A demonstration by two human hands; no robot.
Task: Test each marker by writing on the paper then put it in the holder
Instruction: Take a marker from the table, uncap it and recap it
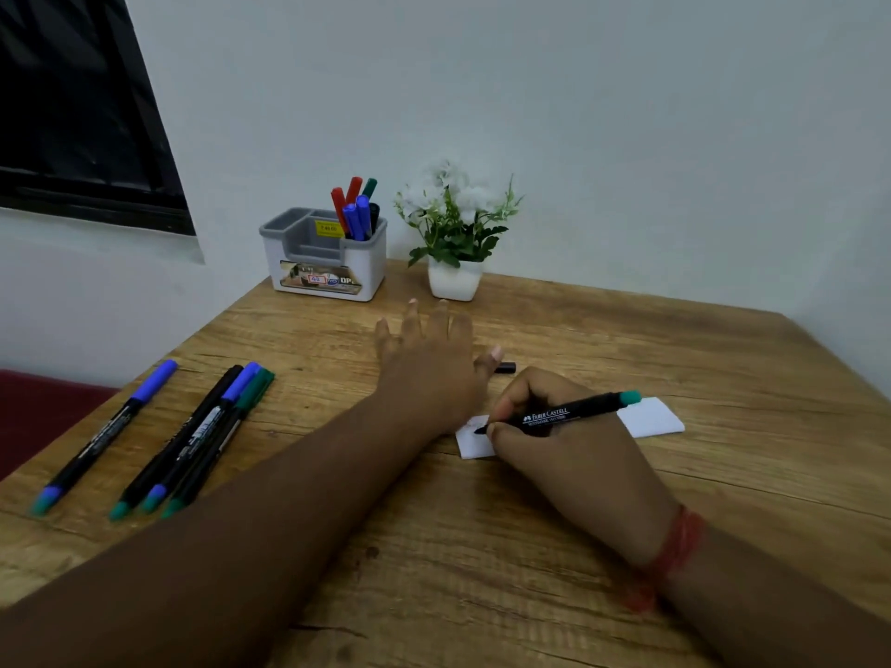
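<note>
My right hand [549, 441] grips an uncapped black marker [573, 413], its tip touching the left part of a small white paper [651, 417] on the wooden table [434, 547]. My left hand [434, 359] lies flat with straight fingers on the table just beyond the paper. The marker's black cap [505, 367] lies past my left thumb. Several capped markers [193, 436] lie in a row at the table's left. A grey and white holder [325, 262] at the back holds several red, blue, green and black markers [357, 209].
A small white pot with white flowers [455, 233] stands to the right of the holder, by the wall. A dark window [82, 103] is at the upper left. A dark red seat [33, 407] lies beyond the table's left edge.
</note>
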